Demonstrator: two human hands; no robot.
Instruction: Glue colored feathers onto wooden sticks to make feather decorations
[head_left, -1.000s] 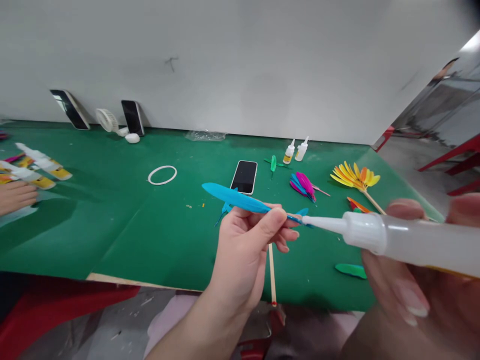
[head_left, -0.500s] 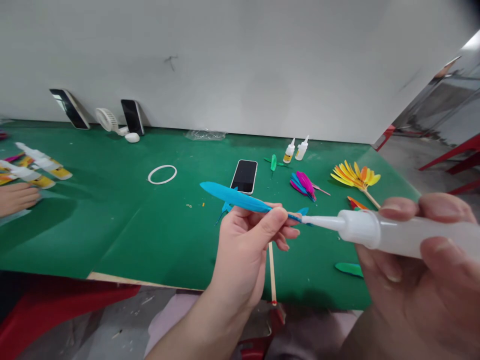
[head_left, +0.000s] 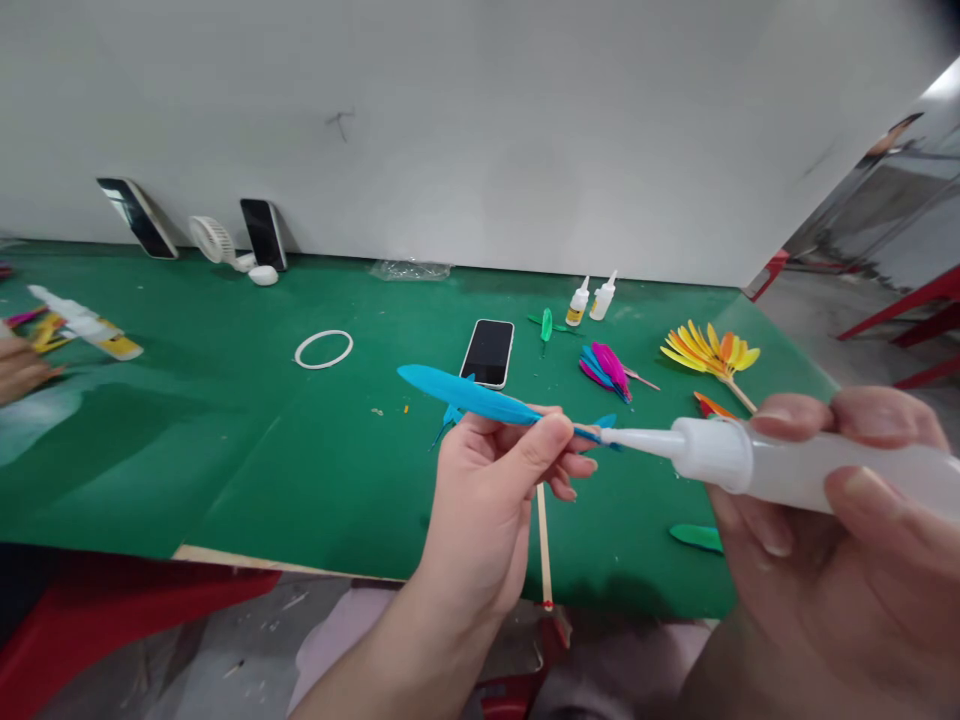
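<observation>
Between thumb and fingers, my left hand [head_left: 495, 480] pinches a blue feather [head_left: 465, 395], its vane pointing left and its quill to the right. My right hand [head_left: 847, 540] is wrapped round a white glue bottle [head_left: 795, 465] lying nearly level. The bottle's thin nozzle tip meets the quill end just right of my left fingers. Other blue feathers [head_left: 454, 415] lie on the table behind my left hand, partly hidden. Below that hand, a thin wooden stick [head_left: 544, 550] juts over the table's front edge.
The green table [head_left: 315, 480] also carries a phone [head_left: 489, 350], a white ring [head_left: 324, 349], two small glue bottles [head_left: 591, 300], pink and blue feathers [head_left: 606, 370], a yellow feather fan [head_left: 712, 355] and a green feather [head_left: 696, 538]. At far left is another person's hand [head_left: 22, 370] near a glue bottle [head_left: 94, 328].
My hands, the feather and the bottle have barely moved, shifting slightly left. At far left, the other person's hand has moved, and one of the two glue bottles there no longer shows.
</observation>
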